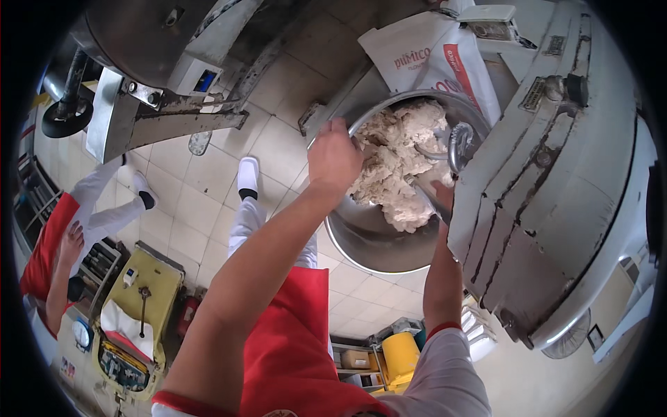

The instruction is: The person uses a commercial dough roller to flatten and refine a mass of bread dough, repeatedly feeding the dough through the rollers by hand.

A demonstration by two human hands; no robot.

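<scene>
Indoors, a person's two bare hands are at a round, shiny steel mixing bowl [365, 226] containing pale, lumpy dough [399, 170].
The left hand [335, 156] is curled over the bowl's left rim, gripping it. The right hand [444, 197] reaches into the bowl's right side, close beside the dough; it is partly hidden, so whether it is open or closed cannot be told. A curved, shiny metal dough hook [456, 147] is at the bowl's right, next to the dough. Right of the bowl looms a large, off-white mixer head [549, 201] with dark streaks. Beyond the bowl's far rim is a white sack with red printing [417, 52]. Well left of the bowl is a co-worker in a red apron [48, 240].
</scene>
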